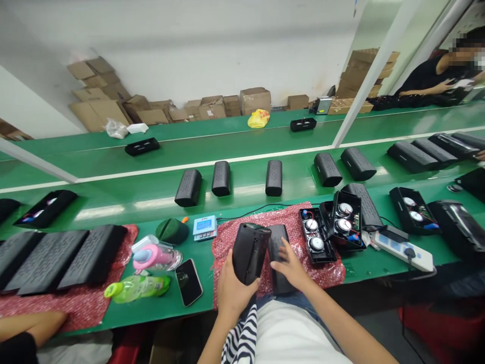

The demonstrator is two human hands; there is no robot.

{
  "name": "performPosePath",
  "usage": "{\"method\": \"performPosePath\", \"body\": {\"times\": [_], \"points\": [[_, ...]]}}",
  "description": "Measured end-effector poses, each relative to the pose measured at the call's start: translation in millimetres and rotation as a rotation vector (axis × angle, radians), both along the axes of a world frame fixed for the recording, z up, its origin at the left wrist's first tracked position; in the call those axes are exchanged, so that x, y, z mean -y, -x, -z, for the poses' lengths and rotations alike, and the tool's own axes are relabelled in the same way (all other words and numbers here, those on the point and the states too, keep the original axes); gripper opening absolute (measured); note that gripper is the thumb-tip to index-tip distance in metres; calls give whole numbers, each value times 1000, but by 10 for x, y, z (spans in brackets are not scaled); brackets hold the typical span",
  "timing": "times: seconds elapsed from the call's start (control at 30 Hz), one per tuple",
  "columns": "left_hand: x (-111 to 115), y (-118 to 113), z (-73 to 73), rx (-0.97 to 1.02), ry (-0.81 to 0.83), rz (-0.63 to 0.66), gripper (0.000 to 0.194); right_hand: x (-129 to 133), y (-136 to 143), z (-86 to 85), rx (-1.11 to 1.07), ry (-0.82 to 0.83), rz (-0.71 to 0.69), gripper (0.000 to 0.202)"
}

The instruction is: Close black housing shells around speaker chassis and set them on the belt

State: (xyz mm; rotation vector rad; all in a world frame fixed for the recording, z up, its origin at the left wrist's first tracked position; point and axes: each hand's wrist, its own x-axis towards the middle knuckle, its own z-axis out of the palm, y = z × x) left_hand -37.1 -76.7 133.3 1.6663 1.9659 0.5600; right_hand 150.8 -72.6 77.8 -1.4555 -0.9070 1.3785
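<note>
My left hand (235, 285) is wrapped round a black speaker (250, 253), raised and tilted over the red bubble wrap (223, 232). A second black speaker (281, 281) lies beside it on the wrap, at the table's near edge. Over this second speaker is my right hand (291, 265), its fingers apart and slightly bent; whether it touches the casing I cannot tell. Just to the right, opened speaker housings (317, 235) show round silver drivers and wiring, one housing (346, 222) leaning on others.
At left stand a small meter (205, 227), a pink-lidded bottle (155, 257), a green bottle (138, 288) and a phone (189, 282). A power strip (403, 250) lies right. Several speakers (274, 178) sit on the green conveyor (242, 202). A co-worker's arm (32, 323) rests at lower left.
</note>
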Motion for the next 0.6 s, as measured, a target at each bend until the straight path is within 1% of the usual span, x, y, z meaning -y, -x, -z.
{"method": "performPosePath", "body": {"times": [0.03, 0.07, 0.1, 0.17, 0.23, 0.27, 0.37, 0.4, 0.47, 0.53, 0.6], "points": [[29, -72, -34, 0, -15, 18, 104, 17, 124, -92, -138, 5, -20, 100], [61, -133, -59, 11, -38, 35, 100, 29, 240, -176, -225, -21, 1, 105], [92, -177, -76, 34, -64, 60, 95, 35, 336, -250, -271, -47, 52, 105], [139, -202, -87, 120, -118, 133, 79, 28, 440, -357, -323, -75, 133, 93], [140, -150, -71, 270, -143, 159, 68, 4, 428, -401, -361, -86, 134, 82], [117, -106, -55, 365, -132, 134, 68, -9, 398, -402, -377, -101, 111, 80], [-16, 32, -3, 638, -44, 5, 77, -34, 316, -354, -431, -146, 56, 76], [-66, 63, 3, 695, -15, -3, 80, -38, 309, -337, -463, -146, 32, 74], [-144, 86, -21, 752, 31, 44, 83, -44, 328, -324, -517, -138, -15, 70], [-175, 65, -88, 787, 85, 103, 87, -54, 370, -343, -526, -126, -37, 68], [-169, 26, -174, 826, 141, 131, 90, -69, 408, -381, -511, -105, -37, 63]]}}
